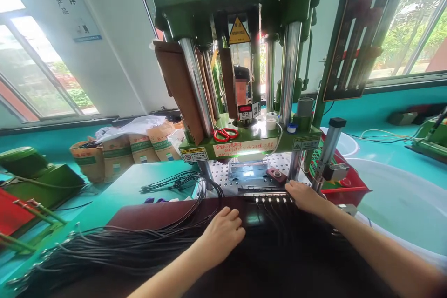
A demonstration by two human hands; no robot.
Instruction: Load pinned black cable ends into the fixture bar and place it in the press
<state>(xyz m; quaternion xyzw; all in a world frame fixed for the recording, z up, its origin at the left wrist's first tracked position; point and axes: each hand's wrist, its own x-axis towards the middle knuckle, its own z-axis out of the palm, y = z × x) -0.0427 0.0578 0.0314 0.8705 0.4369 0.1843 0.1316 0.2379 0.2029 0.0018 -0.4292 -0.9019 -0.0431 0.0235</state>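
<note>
My left hand (225, 233) hovers palm down over the dark work surface, its fingers curled; anything in them is hidden. At the front of the green press, my right hand (304, 196) has its fingers bent together at the right end of a row of cable connectors (267, 200). What those fingers pinch is too small to tell. Black cables trail from the light-coloured connectors towards me. Just behind the row sits a metal mold block (250, 176), with a dark red control box (276, 175) beside it. A large bundle of black cables (118, 247) lies to the left of my left hand.
Upright steel columns (292, 74) of the press stand behind the mold. Red-handled scissors (225, 135) lie on its green ledge. More black cables (174, 181) rest on the left tabletop. At right are a red tray (352, 195) and a large white tub (401, 209).
</note>
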